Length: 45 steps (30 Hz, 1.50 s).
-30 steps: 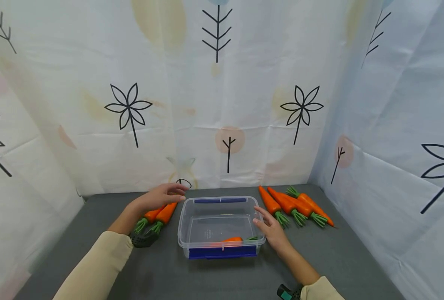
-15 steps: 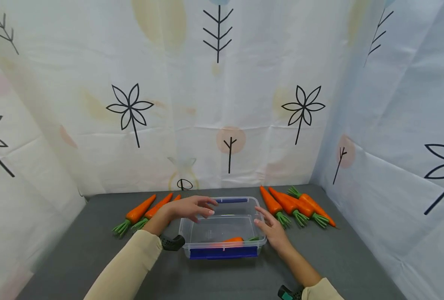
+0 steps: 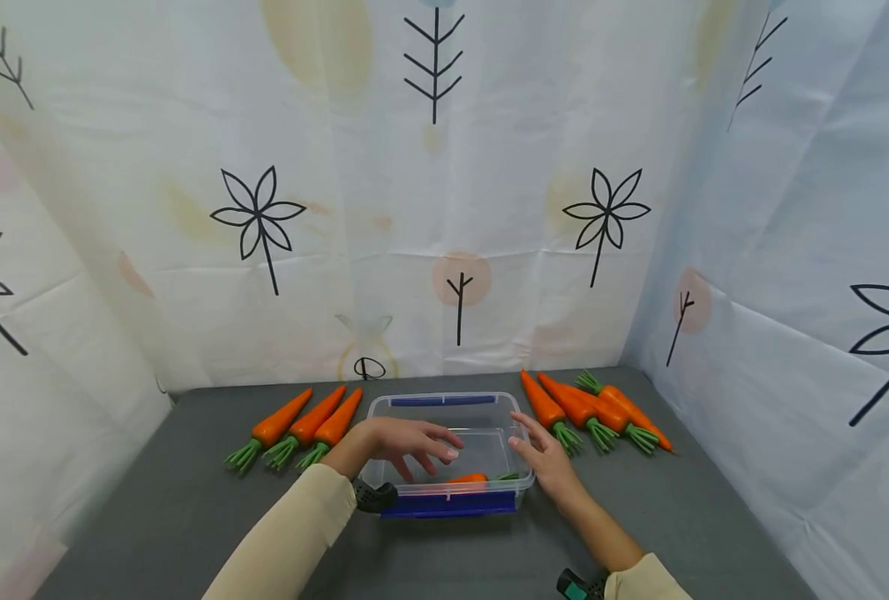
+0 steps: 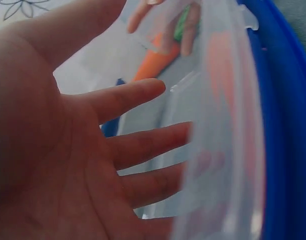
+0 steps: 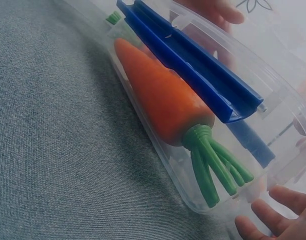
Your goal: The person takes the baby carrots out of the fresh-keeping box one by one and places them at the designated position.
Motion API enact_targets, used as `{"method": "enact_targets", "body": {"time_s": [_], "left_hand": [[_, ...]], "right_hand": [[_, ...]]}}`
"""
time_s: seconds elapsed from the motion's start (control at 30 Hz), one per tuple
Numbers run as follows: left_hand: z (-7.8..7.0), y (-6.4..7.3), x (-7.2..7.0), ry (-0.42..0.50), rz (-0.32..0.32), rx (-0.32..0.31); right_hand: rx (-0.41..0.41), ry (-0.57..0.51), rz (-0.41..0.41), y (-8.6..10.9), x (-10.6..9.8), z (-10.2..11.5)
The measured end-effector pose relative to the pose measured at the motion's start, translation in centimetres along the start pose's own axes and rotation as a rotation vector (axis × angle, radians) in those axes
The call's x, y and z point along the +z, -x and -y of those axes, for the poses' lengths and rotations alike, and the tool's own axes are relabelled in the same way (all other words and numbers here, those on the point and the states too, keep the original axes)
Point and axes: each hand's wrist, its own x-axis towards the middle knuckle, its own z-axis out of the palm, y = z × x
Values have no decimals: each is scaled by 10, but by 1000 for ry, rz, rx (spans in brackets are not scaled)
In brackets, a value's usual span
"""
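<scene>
A clear plastic box (image 3: 489, 446) with blue latches stands in mid-table. Along its near wall lies an orange carrot (image 5: 163, 100) with green stalks; a bit of green (image 5: 113, 18) shows past its tip. My left hand (image 3: 408, 440) is over the left part of the box, fingers spread and palm bare in the left wrist view, holding nothing. At the box's right side, my right hand (image 3: 551, 462) has loosely bent fingers by the rim; whether they touch it I cannot tell. It holds nothing.
Three carrots (image 3: 279, 423) lie side by side left of the box. Several more carrots (image 3: 541, 404) lie at its right, near the back edge of the grey table (image 3: 152, 500). Patterned white cloth (image 3: 384, 292) hangs at the back and both sides.
My left hand has moved right and toward me, from above the left carrots to over the box. The left carrots show in full now. My right hand stays at the box's right side.
</scene>
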Motion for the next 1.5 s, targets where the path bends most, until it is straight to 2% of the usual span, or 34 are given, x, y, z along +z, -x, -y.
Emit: {"method": "enact_targets", "body": {"time_s": [0.17, 0.27, 0.67, 0.97, 1.13, 1.2, 1.33, 1.43, 1.5], "left_hand": [[-7, -8, 10, -35, 60, -69], [-10, -10, 13, -54, 63, -96], [-11, -13, 19, -97, 44, -141], [-15, -13, 24, -244, -16, -71], [-17, -12, 24, -321, -64, -24], [-17, -11, 24, -318, -82, -26], [-18, -4, 25, -256, -95, -30], [-17, 4, 25, -245, -115, -1], [-17, 9, 23, -243, -138, 19]], "right_hand": [[-3, 8, 2, 7, -1, 21], [-3, 15, 17, 11, -2, 34], [13, 13, 14, 10, -1, 39], [18, 27, 9, 8, 0, 34], [16, 27, 1, 0, 1, 13], [9, 20, 3, -2, 0, 4], [12, 12, 17, 6, 0, 21], [21, 13, 22, 13, 0, 37], [19, 17, 19, 13, 0, 36]]}}
